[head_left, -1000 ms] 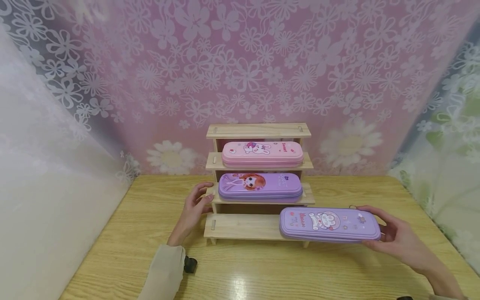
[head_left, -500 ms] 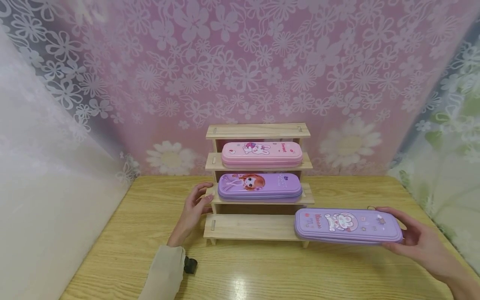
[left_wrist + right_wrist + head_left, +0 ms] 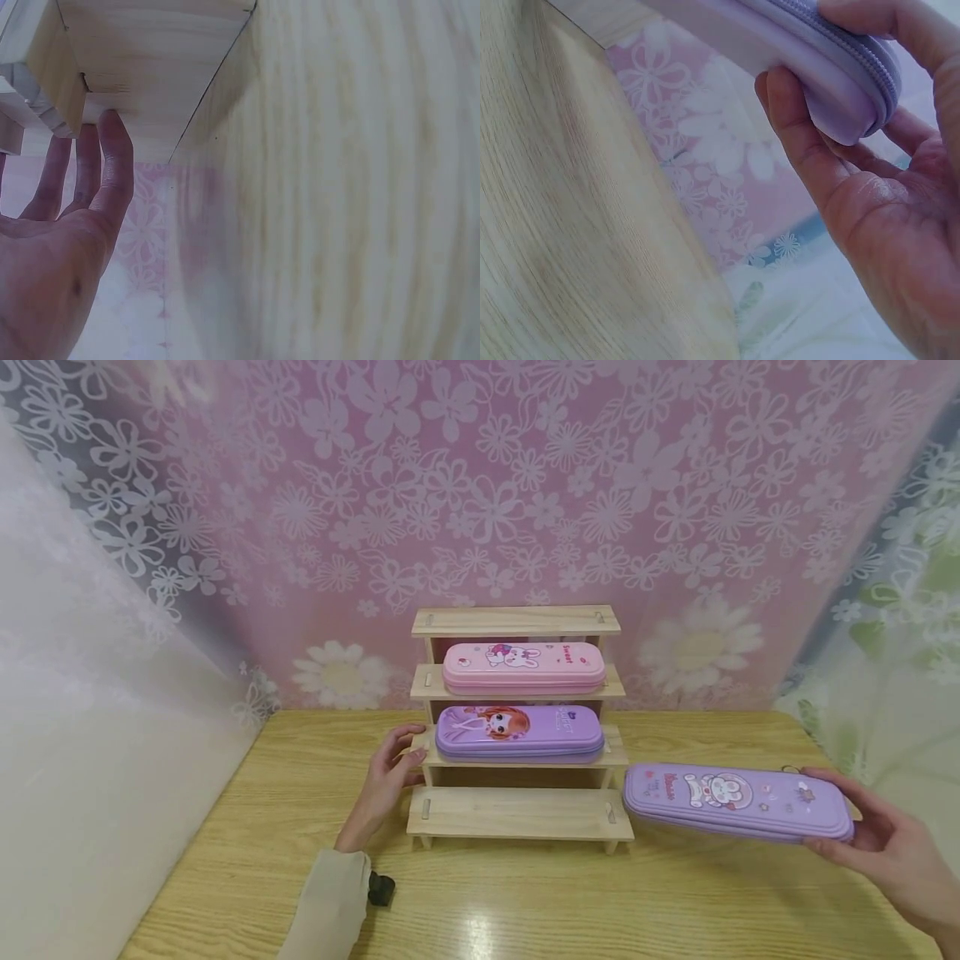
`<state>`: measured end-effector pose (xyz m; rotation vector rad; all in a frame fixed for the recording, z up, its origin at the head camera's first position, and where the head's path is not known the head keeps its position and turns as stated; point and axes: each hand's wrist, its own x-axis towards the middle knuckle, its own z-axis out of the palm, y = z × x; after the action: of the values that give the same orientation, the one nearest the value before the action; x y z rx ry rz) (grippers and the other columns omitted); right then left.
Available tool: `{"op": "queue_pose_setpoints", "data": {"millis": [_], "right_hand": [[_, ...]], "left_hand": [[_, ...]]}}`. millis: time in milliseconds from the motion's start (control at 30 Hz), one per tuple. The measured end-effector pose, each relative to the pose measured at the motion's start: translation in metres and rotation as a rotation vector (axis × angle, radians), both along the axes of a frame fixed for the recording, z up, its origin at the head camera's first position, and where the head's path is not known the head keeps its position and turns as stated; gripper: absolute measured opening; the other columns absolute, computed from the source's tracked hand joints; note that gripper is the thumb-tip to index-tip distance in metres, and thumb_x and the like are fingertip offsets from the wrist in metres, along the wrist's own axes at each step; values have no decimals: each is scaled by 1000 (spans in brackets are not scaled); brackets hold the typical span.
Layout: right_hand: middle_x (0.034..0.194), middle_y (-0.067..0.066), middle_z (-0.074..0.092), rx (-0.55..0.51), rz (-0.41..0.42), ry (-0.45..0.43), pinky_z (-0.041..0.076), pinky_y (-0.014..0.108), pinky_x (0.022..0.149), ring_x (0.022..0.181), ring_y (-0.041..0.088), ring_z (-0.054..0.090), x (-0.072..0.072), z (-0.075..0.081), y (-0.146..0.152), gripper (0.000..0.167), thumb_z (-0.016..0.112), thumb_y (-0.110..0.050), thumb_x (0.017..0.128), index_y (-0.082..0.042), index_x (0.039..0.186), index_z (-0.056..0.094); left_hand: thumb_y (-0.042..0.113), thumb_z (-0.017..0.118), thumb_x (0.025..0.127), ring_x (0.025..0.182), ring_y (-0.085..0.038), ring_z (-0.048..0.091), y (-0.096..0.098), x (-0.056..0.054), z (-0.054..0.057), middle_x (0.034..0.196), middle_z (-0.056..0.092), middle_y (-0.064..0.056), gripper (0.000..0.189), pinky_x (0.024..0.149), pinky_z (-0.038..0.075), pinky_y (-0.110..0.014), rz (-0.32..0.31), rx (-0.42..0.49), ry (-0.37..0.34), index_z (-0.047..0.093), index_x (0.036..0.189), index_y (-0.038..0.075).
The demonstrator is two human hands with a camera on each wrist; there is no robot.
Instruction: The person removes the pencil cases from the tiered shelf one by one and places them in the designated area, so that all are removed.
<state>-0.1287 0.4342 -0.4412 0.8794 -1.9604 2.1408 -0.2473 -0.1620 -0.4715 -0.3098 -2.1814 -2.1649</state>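
Note:
A lavender pencil case with a rabbit astronaut picture is held off the right end of a stepped wooden display rack. My right hand grips its right end, thumb at the front. In the right wrist view, the fingers of my right hand wrap under the case's zipped end. My left hand holds the left end of the rack's second tier from the bottom. In the left wrist view, my left hand reaches its fingers up behind the wooden edge; its thumb is mostly hidden there.
A purple pencil case with a red-haired girl lies on the second tier from the bottom. Above it lies a pink pencil case with a rabbit. The rack stands on a wood-grain table before a pink floral curtain.
My right hand has carried the lavender pencil case rightward, from over the bottom tier to beyond its right end. The case now tilts slightly. My left hand stays at the rack.

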Motion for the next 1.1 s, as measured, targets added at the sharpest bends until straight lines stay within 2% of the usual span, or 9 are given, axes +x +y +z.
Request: {"op": "queue_pose_setpoints", "data": {"millis": [300,467,567,833,967,1100], "right_hand": [[142,-3,59,1,-181,-94,61,23,74,101,8,74,-3,-2,-8,78,50,40,80,8,150,40],[142,-9,54,18,-258,-152,60,20,74,103,2,72,-11,-4,-17,75,54,33,84,-1,150,45],[141,-9,51,-8,-303,-168,60,18,74,102,0,71,-17,-6,-21,74,56,31,85,-4,149,47],[129,-12,47,31,-470,-214,58,15,68,93,-5,71,-31,-2,-33,67,67,21,86,-13,143,54],[122,-9,49,34,-524,-219,58,14,65,89,-6,71,-38,-2,-38,64,70,18,85,-16,138,58],[120,-8,46,10,-534,-213,57,13,66,89,-5,71,-45,-4,-43,63,70,17,86,-17,137,58]], "left_hand": [[12,58,103,103,-14,65,-1,0,0,135,54,-21,38,84,62,-49,5,-8,-4,52,140,9],[12,58,103,104,-15,65,-1,1,1,134,54,-20,38,85,62,-52,4,-9,-10,52,140,9],[12,58,103,104,-16,65,0,1,1,134,54,-19,37,86,61,-53,2,-1,-8,52,140,8],[12,57,104,105,-17,65,0,-1,-1,135,54,-19,36,85,61,-52,-3,6,-7,52,139,10],[13,57,104,105,-16,65,0,-2,-2,136,54,-20,36,84,62,-49,-3,4,-6,52,139,10],[13,57,104,106,-17,65,0,-2,-2,137,53,-21,37,84,62,-49,-6,-1,0,52,140,10]]}}
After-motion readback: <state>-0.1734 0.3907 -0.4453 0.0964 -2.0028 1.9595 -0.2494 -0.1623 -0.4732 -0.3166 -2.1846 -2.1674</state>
